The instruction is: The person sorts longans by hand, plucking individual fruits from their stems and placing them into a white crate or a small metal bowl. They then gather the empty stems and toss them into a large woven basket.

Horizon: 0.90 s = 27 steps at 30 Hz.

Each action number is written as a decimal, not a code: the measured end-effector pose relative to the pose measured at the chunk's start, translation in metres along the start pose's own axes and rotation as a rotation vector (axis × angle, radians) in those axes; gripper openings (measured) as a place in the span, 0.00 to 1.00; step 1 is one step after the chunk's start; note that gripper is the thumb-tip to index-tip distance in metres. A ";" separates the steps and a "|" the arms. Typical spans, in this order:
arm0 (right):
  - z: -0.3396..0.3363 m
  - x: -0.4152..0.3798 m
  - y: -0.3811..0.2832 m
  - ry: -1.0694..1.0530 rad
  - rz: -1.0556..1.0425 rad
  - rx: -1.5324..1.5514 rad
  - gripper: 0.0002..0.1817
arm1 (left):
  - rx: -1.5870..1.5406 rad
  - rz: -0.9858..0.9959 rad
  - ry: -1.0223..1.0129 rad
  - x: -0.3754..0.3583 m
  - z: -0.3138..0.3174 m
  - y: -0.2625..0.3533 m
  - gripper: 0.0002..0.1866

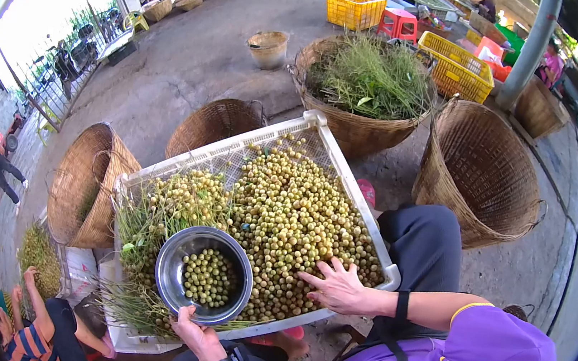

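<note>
My left hand point(193, 329) grips the near rim of a round steel bowl point(169, 274). Inside the bowl lies a layer of small round yellow-green fruits point(208, 277). On the right, my right hand point(337, 287) rests with fingers spread on a heap of loose fruits point(292, 217) of the same kind. Both the bowl and the heap are on a white plastic mesh tray point(363, 222) in front of my knees. Fruits still on thin green stems point(182, 200) cover the tray's left part, partly under the bowl.
Wicker baskets point(481, 175) surround the tray; one large basket point(342, 126) is piled with green stems point(374, 75). Behind are a bucket-shaped basket point(267, 49), yellow crates point(355, 10) and a red stool point(397, 25). A person in a striped shirt point(30, 347) works at the lower left.
</note>
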State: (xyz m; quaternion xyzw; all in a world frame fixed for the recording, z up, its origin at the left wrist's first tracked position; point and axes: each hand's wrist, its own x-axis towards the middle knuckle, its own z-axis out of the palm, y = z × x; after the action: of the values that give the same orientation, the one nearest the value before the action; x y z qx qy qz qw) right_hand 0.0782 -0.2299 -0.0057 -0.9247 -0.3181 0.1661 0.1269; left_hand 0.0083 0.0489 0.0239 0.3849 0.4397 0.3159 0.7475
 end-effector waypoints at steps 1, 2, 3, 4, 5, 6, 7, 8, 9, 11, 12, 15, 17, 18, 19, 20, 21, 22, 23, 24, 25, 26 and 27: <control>0.002 0.007 -0.001 0.003 -0.001 -0.004 0.28 | 0.021 0.032 0.012 -0.001 0.001 0.000 0.04; 0.002 0.013 -0.002 -0.030 0.022 -0.039 0.28 | 0.016 0.033 0.011 0.000 0.001 0.000 0.04; 0.005 0.020 -0.002 -0.064 0.046 -0.073 0.28 | 0.005 0.005 0.029 0.001 0.000 -0.001 0.05; 0.011 0.030 0.001 0.017 0.046 -0.020 0.28 | -0.004 -0.023 0.048 0.003 -0.001 -0.002 0.06; 0.014 0.040 0.005 -0.057 0.080 0.008 0.27 | -0.005 -0.022 0.047 0.005 -0.004 -0.003 0.06; 0.016 0.052 0.007 -0.084 0.119 0.022 0.27 | -0.014 -0.006 0.031 0.008 -0.008 -0.005 0.08; 0.011 0.062 0.005 -0.111 0.159 0.036 0.27 | -0.023 0.011 0.015 0.009 -0.009 -0.005 0.10; 0.004 0.071 0.006 -0.191 0.192 0.094 0.28 | -0.023 0.012 0.016 0.009 -0.009 -0.005 0.10; 0.004 0.082 0.008 -0.161 0.215 0.118 0.30 | -0.023 0.020 0.034 0.006 -0.007 -0.002 0.11; 0.001 0.102 0.012 -0.248 0.269 0.127 0.32 | -0.026 0.031 0.053 0.004 -0.008 0.001 0.13; 0.012 0.113 0.022 -0.178 0.264 0.140 0.34 | -0.014 0.009 0.032 0.004 -0.012 0.002 0.15; 0.033 0.152 0.051 -0.112 -0.001 -0.011 0.26 | -0.004 0.000 0.041 0.010 -0.019 -0.003 0.19; 0.043 0.175 0.070 -0.003 -0.277 -0.284 0.17 | -0.052 0.025 0.001 0.010 -0.020 -0.006 0.22; 0.030 0.179 0.064 -0.078 -0.104 -0.182 0.16 | -0.041 0.020 0.015 0.003 -0.012 -0.001 0.22; 0.009 0.181 0.056 -0.150 0.069 -0.080 0.16 | -0.047 0.021 0.016 -0.001 -0.007 0.001 0.22; 0.001 0.185 0.056 -0.120 0.067 -0.040 0.16 | -0.041 0.021 0.034 -0.004 -0.002 0.002 0.22; 0.017 0.203 0.068 -0.084 0.067 -0.033 0.16 | -0.033 0.022 0.053 -0.011 0.005 0.007 0.23; 0.017 0.211 0.071 -0.064 0.050 -0.102 0.16 | 0.145 -0.061 -0.001 -0.042 0.028 0.037 0.17; 0.017 0.218 0.073 -0.045 0.033 -0.171 0.15 | 0.140 -0.061 -0.001 -0.044 0.029 0.034 0.17; 0.012 0.226 0.074 -0.089 0.022 -0.179 0.15 | 0.164 -0.049 -0.022 -0.043 0.029 0.031 0.17; 0.002 0.232 0.073 -0.134 0.012 -0.187 0.15 | 0.188 -0.038 -0.044 -0.045 0.032 0.030 0.17; -0.006 0.233 0.071 -0.049 0.091 -0.067 0.16 | 0.234 -0.080 -0.061 -0.049 0.036 0.032 0.16; -0.009 0.244 0.068 -0.048 0.310 0.095 0.16 | 0.230 -0.081 -0.060 -0.049 0.037 0.029 0.16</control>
State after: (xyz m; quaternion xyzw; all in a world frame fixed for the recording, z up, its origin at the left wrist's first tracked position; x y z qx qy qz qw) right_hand 0.3001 -0.1292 -0.0763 -0.9515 -0.1664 0.2204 0.1357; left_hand 0.0171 0.0132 0.0810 0.4594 0.4658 0.2214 0.7232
